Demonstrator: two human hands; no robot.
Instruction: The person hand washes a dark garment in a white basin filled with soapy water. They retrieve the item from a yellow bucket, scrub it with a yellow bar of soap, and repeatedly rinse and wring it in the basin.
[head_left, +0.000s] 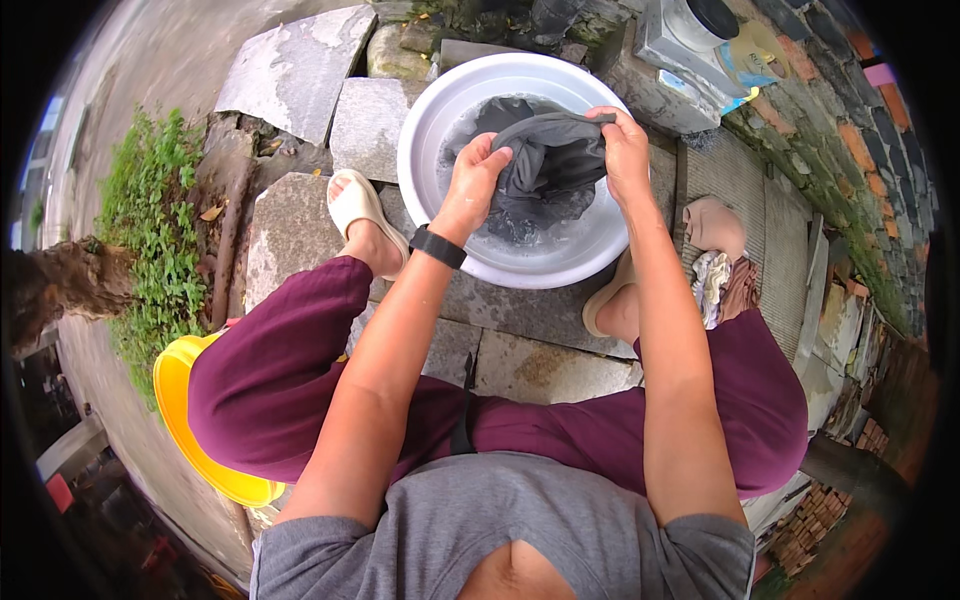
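Observation:
A dark grey garment is stretched between my two hands above a white plastic basin. My left hand grips its edge on the left, thumb on top, with a black band around the wrist. On the right, my right hand pinches the upper corner of the same edge between thumb and fingers. The lower folds of the cloth hang into soapy water in the basin. How far the cloth reaches under the water is hidden.
Uneven stone slabs surround the basin. Beige and brown clothes lie on a ribbed surface at the right. A yellow bucket stands beside my left knee, near green plants. Containers rest on a block by the brick wall.

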